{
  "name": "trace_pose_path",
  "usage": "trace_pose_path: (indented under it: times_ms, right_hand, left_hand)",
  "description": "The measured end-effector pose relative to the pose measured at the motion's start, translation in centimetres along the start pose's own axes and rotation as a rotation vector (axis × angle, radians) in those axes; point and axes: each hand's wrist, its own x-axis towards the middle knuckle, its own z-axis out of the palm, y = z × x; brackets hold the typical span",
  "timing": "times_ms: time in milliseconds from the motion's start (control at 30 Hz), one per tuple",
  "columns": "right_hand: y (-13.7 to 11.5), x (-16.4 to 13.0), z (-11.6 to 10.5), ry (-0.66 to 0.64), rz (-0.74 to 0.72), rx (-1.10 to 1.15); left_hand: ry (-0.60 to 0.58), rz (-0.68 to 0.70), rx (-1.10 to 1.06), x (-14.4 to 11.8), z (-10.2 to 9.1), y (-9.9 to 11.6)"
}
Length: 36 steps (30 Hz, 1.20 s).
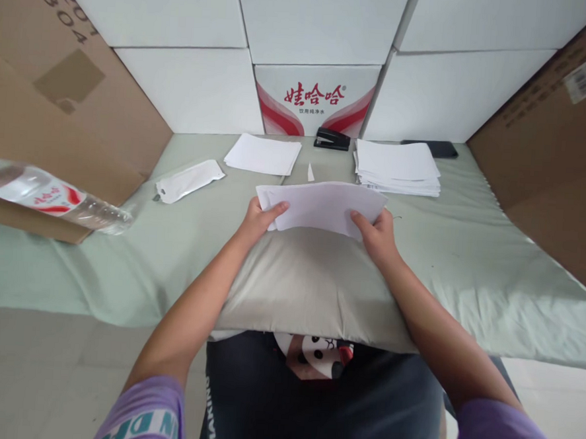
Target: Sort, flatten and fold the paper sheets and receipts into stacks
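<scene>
A few white paper sheets [318, 208], slightly bowed and not quite lined up at the left, are held up over the near part of the table. My left hand [260, 219] grips their left end, thumb on top. At the right end, my right hand [377, 234] pinches them the same way, fingers hidden beneath. Beyond them lie a thin paper pile [263, 154] on the left and a thicker paper stack [398, 166] on the right. A black stapler [332, 139] sits between these piles, with a small white pointed scrap [310, 172] nearer to me.
A white packet [190, 181] and a clear water bottle [56, 195] are at the left. Behind the right stack lies a dark phone [442, 149]. Cardboard boxes [72, 100] [555, 149] flank the green cloth-covered table [469, 257]; white boxes [319, 22] form the back wall.
</scene>
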Motion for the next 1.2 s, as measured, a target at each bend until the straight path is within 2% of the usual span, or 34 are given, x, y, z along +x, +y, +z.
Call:
trace_pose_path:
  times_ms: [133, 233, 333, 567, 667, 733, 833, 1033, 1200]
  right_hand:
    - [-0.5, -0.4, -0.2, 0.058, -0.068, -0.003]
    - [-1.0, -0.6, -0.5, -0.004, -0.115, 0.013]
    - [-1.1, -0.5, -0.5, -0.073, -0.105, 0.035]
    - [-0.2, -0.2, 0.3, -0.050, 0.011, 0.024]
    - [-0.3, -0.1, 0.2, -0.018, 0.001, 0.025]
    - [-0.4, 0.1, 0.1, -0.049, -0.020, 0.018]
    - [0.0, 0.4, 0.2, -0.118, -0.007, 0.013]
    - [1.2, 0.3, 0.7, -0.040, 0.035, 0.061]
    - [2.1, 0.4, 0.9, -0.077, 0.075, 0.057]
  left_hand:
    - [-0.024, 0.048, -0.011, -0.5, 0.3, 0.6]
    - [-0.092, 0.066, -0.029, -0.7, 0.3, 1.3]
    - [-0.094, 0.055, -0.006, -0.7, 0.4, 1.5]
    - [-0.065, 0.006, 0.087, -1.2, 0.9, 1.1]
    - [-0.042, 0.007, 0.072, -1.3, 0.9, 2.0]
    - [-0.079, -0.005, 0.059, -1.3, 0.9, 2.3]
    - [-0.113, -0.018, 0.090, -1.1, 0.9, 2.0]
    - [-0.048, -0.015, 0.126, -1.1, 1.0, 0.8]
    - [-0.059, -0.036, 0.173, -1.0, 1.4, 0.6]
